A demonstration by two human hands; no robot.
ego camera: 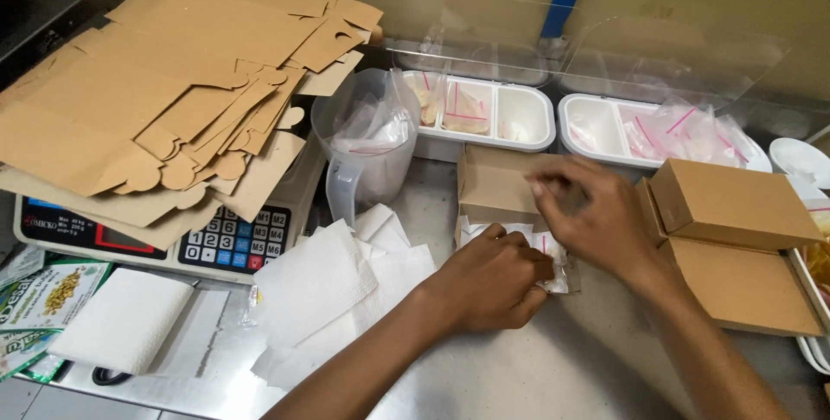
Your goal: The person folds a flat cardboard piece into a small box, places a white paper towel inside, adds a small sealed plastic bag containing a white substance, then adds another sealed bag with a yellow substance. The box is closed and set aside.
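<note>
The left hand [488, 280] is curled nearly closed, pinching a small clear zip bag [553, 266] against the steel counter [519, 377]; the right hand [592, 217], fingers bent and blurred, pinches the bag's upper edge in front of a small brown box [497, 182]. With so thin a grip, the slippery bag could likely slide free or its seal stay partly open. Loose white paper napkins [333, 294] lie just beside the left wrist and could be swept aside, and the plastic jug [367, 139] behind might be nudged.

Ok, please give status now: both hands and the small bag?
Left hand and right hand both pinch small clear zip bag. Brown cardboard box close behind.
</note>
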